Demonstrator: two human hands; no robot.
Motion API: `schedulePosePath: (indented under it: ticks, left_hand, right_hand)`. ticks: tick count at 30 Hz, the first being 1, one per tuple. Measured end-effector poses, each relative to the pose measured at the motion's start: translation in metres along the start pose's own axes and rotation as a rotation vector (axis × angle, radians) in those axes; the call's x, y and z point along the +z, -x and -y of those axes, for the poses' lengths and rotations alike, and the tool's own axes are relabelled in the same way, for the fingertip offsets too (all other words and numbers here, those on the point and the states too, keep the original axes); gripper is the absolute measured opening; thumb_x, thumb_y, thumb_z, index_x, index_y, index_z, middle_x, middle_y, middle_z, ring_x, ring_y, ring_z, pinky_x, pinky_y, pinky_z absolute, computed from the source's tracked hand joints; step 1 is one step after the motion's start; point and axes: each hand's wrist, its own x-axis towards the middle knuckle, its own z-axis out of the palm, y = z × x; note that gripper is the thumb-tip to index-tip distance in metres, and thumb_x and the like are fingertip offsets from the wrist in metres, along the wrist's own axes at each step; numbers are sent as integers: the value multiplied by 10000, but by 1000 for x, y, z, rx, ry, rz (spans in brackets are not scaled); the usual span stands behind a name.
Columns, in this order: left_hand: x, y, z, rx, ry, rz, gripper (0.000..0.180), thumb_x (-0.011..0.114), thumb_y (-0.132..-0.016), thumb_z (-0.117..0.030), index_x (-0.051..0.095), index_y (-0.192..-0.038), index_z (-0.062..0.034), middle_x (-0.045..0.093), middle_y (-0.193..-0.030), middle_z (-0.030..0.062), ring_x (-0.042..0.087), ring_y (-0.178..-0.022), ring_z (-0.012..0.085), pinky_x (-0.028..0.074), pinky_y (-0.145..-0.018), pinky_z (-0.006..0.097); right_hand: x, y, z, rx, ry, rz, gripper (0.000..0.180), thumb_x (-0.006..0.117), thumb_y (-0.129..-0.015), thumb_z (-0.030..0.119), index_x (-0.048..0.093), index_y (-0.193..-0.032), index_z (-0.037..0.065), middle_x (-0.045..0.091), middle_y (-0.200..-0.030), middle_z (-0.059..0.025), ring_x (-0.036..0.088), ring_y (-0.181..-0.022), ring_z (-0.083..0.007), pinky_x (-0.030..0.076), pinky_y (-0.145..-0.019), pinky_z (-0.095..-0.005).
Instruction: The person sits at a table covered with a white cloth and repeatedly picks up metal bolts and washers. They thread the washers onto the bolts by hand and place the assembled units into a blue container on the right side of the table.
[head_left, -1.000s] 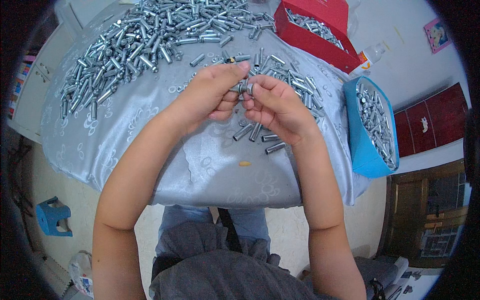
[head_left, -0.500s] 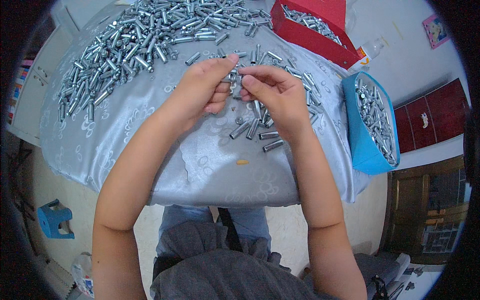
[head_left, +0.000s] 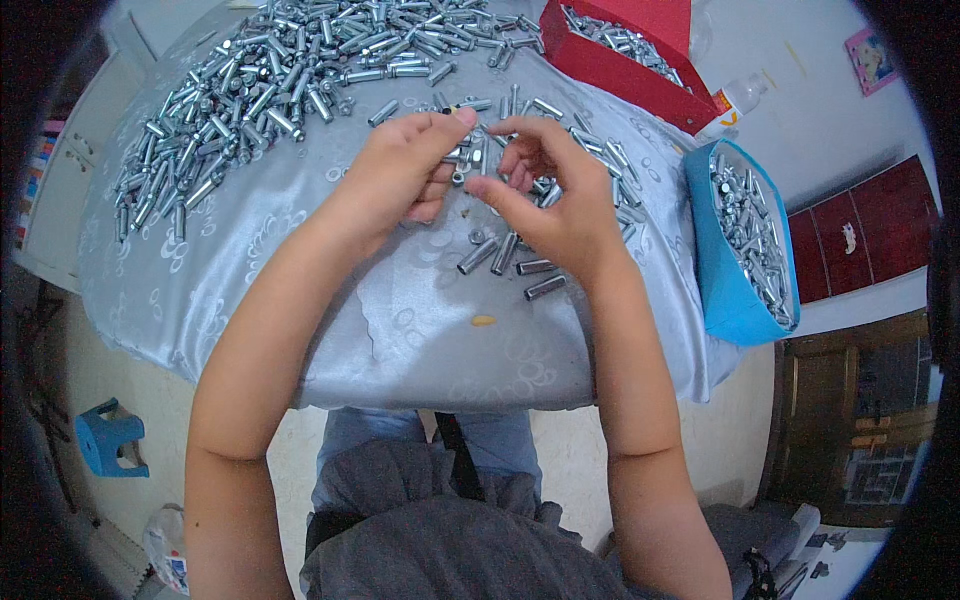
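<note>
We've got the metal bolt (head_left: 460,156) gripped in our left hand (head_left: 405,162), axis roughly left-right; hex nut (head_left: 477,156) faces our right hand (head_left: 562,190), fingers spread, just right.

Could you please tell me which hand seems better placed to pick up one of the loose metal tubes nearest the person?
Probably the right hand: it looks open, and the metal tubes lie nearer to it, while the left hand grips a metal fastener.
</note>
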Motion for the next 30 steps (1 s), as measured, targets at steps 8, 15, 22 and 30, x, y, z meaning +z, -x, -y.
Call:
schedulePosePath:
  ticks: [8,15,22,30]
  left_hand:
    - [0,-1,0,-24,-18,25,290,514,-845,-355,445,-738,-94,313,-497,-71,246,-379,19,208,-338,184]
    - [0,-1,3,-33,-36,23,281,499,-845,-401,482,-810,-122,297,-500,-89,229,-389,15,164,-339,187]
    - [0,0,2,-19,-32,36,278,497,-847,-396,477,-800,-122,291,-506,-91,235,-393,17,173,-341,185]
    - [5,2,5,39,3,-47,275,486,-857,-372,467,-833,-99,325,-506,-66,269,-389,26,205,-346,188]
  right_hand:
    - [-9,2,-12,-107,187,91,203,660,-694,122,578,-862,44,517,-699,-77,491,-579,-170,420,-542,-269]
    - [-5,-1,-9,-107,94,72,208,664,-696,151,572,-847,42,516,-694,-82,492,-560,-180,418,-534,-279]
    - [-9,-1,4,72,55,116,202,636,-718,128,561,-884,42,541,-765,-110,536,-652,-224,428,-577,-294]
    - [11,1,-8,-40,-20,94,162,542,-805,168,522,-829,9,515,-704,-126,498,-605,-251,409,-562,-311]
